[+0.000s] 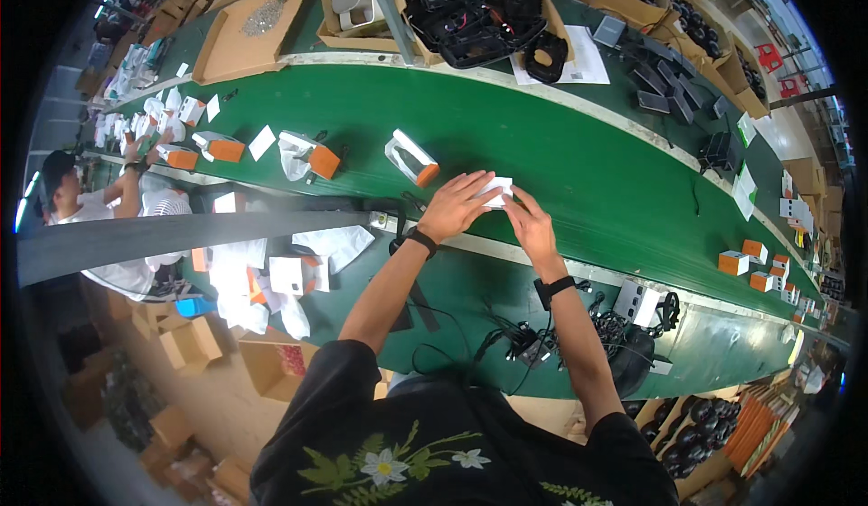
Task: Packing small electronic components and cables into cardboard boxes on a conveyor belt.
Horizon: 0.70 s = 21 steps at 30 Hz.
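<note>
Both my hands are over the green conveyor belt (579,158) at a small white rectangular piece (495,192), perhaps a card or a small box. My left hand (457,203) has its fingers laid along its left side and top. On its right edge, my right hand (532,224) grips with thumb and fingers. Just left of them, an open white and orange box (412,159) lies tilted on the belt with a dark item inside. Farther left sits another white and orange box (312,156) with white wrapping and a dark cable.
A person (108,194) works at the belt's left end among boxes. Black cables (533,339) lie on the near worktop. White bags (240,271) are heaped at left. A carton of black parts (470,13) stands across the belt. Several orange-and-white boxes (755,251) are at right.
</note>
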Each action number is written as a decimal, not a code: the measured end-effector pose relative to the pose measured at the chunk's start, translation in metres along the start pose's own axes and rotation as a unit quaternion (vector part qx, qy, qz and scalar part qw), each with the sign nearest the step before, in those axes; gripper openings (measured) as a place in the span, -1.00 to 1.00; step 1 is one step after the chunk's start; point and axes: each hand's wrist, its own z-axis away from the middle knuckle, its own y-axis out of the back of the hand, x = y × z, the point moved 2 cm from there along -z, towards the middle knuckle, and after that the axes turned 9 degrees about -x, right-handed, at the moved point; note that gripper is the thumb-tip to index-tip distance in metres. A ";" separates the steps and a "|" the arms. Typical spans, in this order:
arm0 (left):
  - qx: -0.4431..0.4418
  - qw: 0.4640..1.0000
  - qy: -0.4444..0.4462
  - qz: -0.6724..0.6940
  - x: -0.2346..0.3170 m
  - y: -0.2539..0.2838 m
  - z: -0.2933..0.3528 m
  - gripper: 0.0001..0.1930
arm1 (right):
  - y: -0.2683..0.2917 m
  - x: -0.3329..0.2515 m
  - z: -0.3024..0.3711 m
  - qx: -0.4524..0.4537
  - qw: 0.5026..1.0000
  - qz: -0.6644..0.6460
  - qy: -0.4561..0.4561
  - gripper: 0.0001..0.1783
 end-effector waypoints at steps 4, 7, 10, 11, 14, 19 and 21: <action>0.022 0.999 -0.007 0.032 0.002 -0.003 -0.006 -0.52 | -0.002 0.017 0.005 -0.031 0.993 0.083 0.080 -0.67; 0.002 1.000 0.001 0.013 0.000 -0.010 -0.006 -0.48 | -0.006 0.021 0.009 -0.026 0.989 0.113 0.092 -0.69; -0.037 0.999 0.012 0.010 0.006 -0.017 0.001 -0.38 | -0.001 0.020 0.009 -0.033 0.987 0.127 0.090 -0.69; -0.039 0.999 0.020 0.007 0.007 -0.019 0.008 -0.38 | 0.003 0.015 0.006 -0.035 0.985 0.134 0.099 -0.69; -0.078 0.997 0.023 0.000 0.009 -0.022 0.012 -0.24 | 0.006 -0.001 -0.009 -0.053 0.988 0.103 0.100 -0.60; 0.043 0.993 0.070 0.085 0.015 -0.008 0.012 -0.39 | 0.012 0.040 -0.011 -0.101 0.972 0.211 -0.005 -0.53; 0.017 0.980 0.169 0.107 -0.012 -0.019 0.062 -0.48 | 0.026 0.038 -0.016 0.073 0.964 0.246 -0.071 -0.53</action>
